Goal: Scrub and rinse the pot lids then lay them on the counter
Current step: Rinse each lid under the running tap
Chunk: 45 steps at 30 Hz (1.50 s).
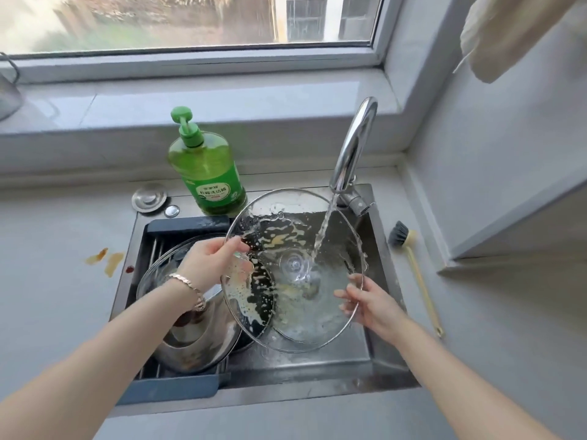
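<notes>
Head view: the round clear glass pot lid (295, 300), steel-rimmed, is held tilted above the steel sink (317, 369), under the chrome tap (352, 144)'s running stream. Its rim is gripped on opposite sides by the left hand (212, 265) and the right hand (371, 300). Foam-streaked and wet, it is judged slippery and breakable; the rim is judged the safest hold.

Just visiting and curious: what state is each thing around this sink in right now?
glass lid, sudsy, being rinsed
left hand, gripping lid's rim
right hand, gripping lid's rim
faucet, running
soap bottle, upright, cap on
dish brush, lying on counter
drain plug, out, on counter
</notes>
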{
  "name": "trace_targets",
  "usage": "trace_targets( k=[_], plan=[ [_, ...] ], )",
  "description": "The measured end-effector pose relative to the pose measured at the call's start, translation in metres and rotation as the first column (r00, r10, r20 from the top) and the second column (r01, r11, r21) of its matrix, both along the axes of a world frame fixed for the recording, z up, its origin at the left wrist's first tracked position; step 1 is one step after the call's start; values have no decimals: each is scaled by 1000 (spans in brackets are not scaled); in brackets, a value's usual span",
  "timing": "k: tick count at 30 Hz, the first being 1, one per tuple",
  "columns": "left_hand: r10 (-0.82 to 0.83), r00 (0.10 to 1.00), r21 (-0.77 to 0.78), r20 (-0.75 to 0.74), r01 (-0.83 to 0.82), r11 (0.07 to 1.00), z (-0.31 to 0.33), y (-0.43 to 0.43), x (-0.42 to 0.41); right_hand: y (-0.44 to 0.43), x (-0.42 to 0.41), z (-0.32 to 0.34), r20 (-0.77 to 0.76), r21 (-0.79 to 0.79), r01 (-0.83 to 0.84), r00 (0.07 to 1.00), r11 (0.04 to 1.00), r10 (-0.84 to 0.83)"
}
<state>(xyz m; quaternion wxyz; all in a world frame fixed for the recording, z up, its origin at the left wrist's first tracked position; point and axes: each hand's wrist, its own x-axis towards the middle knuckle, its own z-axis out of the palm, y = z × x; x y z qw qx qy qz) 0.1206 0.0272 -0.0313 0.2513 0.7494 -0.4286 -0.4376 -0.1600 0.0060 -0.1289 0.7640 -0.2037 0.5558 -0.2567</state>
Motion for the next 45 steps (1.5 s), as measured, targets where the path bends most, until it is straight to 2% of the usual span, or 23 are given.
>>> trace_targets(
  k=[2,3,4,6,9,11,13,15,16,17,18,20,21,22,23,24,26,28,30,33,36,39,45],
  plan=[
    [38,999,-44,7,-38,998,4,3,0,-5,12,0,-147,-68,-82,987,994,71],
    [72,997,-63,15,-71,995,6,3,-2,-7,16,1,-276,-115,-173,952,978,136],
    [111,994,-73,23,-109,991,9,2,-5,-7,20,3,-431,-160,-302,878,940,209],
    [186,982,-61,39,-183,981,11,-1,-12,-2,25,18,-680,-210,-590,661,780,317],
    [251,967,-31,52,-249,968,10,-3,-24,20,38,61,-699,-323,-787,572,525,429],
    [240,970,-56,45,-237,970,5,-1,-31,35,46,82,-732,-318,-881,463,351,500],
    [238,971,-71,-13,-238,969,1,4,-40,42,46,84,-852,-259,-949,311,178,420],
    [304,940,-62,-157,-316,947,1,6,-49,44,46,78,-968,-197,-980,197,19,154],
    [350,905,-32,-241,-368,929,2,5,-53,42,45,75,-981,-196,-980,196,-22,-3],
    [395,866,14,-307,-411,912,2,3,-56,38,43,71,-963,-231,-972,233,-31,-133],
    [441,824,70,-354,-447,892,4,0,-59,34,40,70,-920,-311,-949,315,-54,-233],
    [534,739,203,-410,-497,844,10,-7,-63,24,31,74,-821,-453,-879,475,-146,-317],
    [563,711,263,-420,-499,826,15,-10,-65,20,28,80,-799,-494,-855,519,-158,-306],
    [568,704,313,-427,-474,823,19,-12,-66,18,25,84,-796,-525,-840,541,-135,-272],
    [545,718,359,-433,-417,835,22,-15,-66,17,23,86,-800,-555,-828,556,-73,-225],
    [508,741,402,-439,-344,848,24,-16,-67,17,21,85,-800,-587,-809,574,30,-174],
    [452,774,437,-444,-253,863,21,-18,-65,15,17,78,-743,-635,-693,668,342,-25],
    [440,801,408,-406,-272,872,13,-18,-62,10,14,75,-532,-616,-404,846,676,21],
    [448,822,390,-350,-307,868,-1,-12,-57,4,7,75,-355,-516,-147,933,844,-55],
    [468,835,455,-288,-311,835,-19,3,-53,0,-6,72,-184,-335,92,970,938,-161],
    [507,808,514,-300,-311,799,-26,12,-53,0,-17,64,-25,-150,252,966,956,-258],
    [541,766,513,-346,-328,793,-28,9,-50,4,-22,51,92,18,332,939,943,-332],
    [608,663,536,-436,-351,768,-12,-9,-32,22,-17,23,209,278,391,867,878,-452]
  ],
)
